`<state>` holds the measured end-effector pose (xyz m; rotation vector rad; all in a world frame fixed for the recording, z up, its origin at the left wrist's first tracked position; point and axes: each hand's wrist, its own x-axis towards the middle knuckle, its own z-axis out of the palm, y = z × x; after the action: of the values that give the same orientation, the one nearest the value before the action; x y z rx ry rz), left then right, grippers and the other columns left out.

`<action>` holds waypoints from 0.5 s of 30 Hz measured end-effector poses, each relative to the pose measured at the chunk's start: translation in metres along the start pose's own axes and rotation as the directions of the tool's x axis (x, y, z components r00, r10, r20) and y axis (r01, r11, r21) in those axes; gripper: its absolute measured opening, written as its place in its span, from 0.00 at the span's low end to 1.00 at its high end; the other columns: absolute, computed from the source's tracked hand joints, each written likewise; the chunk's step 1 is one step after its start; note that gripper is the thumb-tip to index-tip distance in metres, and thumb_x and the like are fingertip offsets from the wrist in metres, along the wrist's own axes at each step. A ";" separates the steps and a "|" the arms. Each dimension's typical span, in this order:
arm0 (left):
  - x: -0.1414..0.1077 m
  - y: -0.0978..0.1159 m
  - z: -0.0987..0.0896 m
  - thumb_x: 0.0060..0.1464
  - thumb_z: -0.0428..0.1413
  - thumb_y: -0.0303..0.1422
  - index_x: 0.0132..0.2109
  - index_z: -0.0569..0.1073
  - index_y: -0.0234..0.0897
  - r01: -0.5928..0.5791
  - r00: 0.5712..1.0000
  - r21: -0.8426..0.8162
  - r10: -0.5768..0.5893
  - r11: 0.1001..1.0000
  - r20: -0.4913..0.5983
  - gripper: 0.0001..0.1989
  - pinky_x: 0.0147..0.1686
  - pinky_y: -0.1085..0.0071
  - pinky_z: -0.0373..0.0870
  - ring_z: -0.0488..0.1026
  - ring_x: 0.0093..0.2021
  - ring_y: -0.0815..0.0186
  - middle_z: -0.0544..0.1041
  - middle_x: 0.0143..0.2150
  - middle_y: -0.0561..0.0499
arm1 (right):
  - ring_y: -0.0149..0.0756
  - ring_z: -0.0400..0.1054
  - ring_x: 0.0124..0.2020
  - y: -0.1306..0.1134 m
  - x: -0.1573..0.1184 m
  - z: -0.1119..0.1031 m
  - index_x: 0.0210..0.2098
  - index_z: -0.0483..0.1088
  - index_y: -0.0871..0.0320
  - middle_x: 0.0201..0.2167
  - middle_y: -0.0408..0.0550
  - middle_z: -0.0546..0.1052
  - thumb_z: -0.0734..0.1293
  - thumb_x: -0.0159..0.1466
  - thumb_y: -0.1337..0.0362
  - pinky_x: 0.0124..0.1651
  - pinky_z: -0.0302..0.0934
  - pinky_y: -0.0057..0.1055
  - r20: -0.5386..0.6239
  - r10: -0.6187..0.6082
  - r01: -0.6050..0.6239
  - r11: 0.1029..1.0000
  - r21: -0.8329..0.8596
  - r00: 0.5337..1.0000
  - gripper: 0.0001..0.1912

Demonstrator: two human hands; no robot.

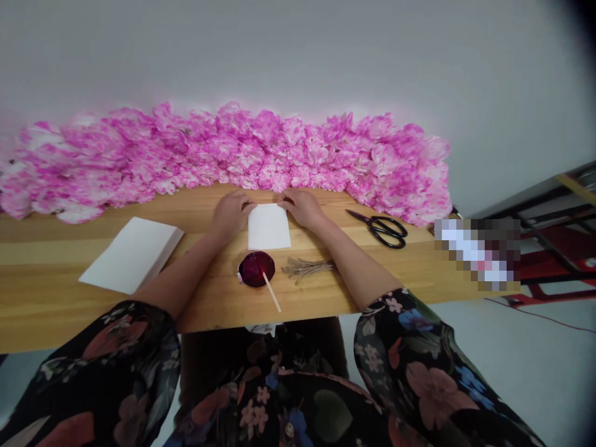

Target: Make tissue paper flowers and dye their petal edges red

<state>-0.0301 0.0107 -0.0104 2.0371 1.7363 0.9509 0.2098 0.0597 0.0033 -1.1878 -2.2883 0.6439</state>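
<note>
A small white paper square (269, 228) lies flat on the wooden table in front of me. My left hand (233, 212) is at its top left corner, fingers closed on the edge. At the top right corner, my right hand (302, 208) has its fingers closed on the paper too. Just below the paper is a round dish of dark red liquid (255, 269), with a light wooden stick (272, 293) leaning out of it. A bundle of thin wires (307, 267) lies right of the dish, partly behind my right forearm.
A thick stack of white paper (130, 253) lies at the left. Black-handled scissors (384, 230) rest at the right. Pink and white flowers (261, 146) line the table's (205, 310) back edge. A blurred-out object (479, 254) is at the far right.
</note>
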 end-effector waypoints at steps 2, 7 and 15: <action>0.001 0.000 0.001 0.63 0.59 0.33 0.33 0.80 0.38 -0.013 1.000 0.025 0.013 1.000 0.003 0.10 0.51 0.59 0.70 0.75 0.45 0.53 0.80 0.38 0.45 | 0.46 0.77 0.49 0.001 0.001 0.000 0.44 0.83 0.56 0.48 0.53 0.88 0.70 0.72 0.69 0.51 0.61 0.36 0.008 -0.019 0.019 1.000 -0.017 1.000 0.07; 0.006 -0.003 0.001 0.61 0.61 0.33 0.32 0.80 0.39 -0.018 1.000 0.055 0.018 0.998 0.010 0.09 0.49 0.59 0.70 0.75 0.45 0.52 0.81 0.38 0.44 | 0.46 0.79 0.50 0.002 0.004 -0.004 0.45 0.85 0.56 0.49 0.52 0.89 0.70 0.72 0.69 0.52 0.62 0.36 0.037 -0.037 0.039 0.997 -0.062 0.999 0.10; 0.011 -0.006 -0.003 0.61 0.62 0.32 0.35 0.82 0.38 -0.063 0.997 0.084 0.060 0.994 0.048 0.06 0.50 0.59 0.71 0.77 0.46 0.52 0.83 0.41 0.43 | 0.45 0.76 0.43 -0.014 0.007 -0.023 0.43 0.85 0.56 0.44 0.52 0.88 0.68 0.72 0.72 0.43 0.56 0.35 0.128 -0.014 0.048 0.962 -0.269 0.992 0.12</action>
<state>-0.0355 0.0222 -0.0087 2.1600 1.7277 0.8554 0.2116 0.0626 0.0310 -1.2618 -2.5598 0.4109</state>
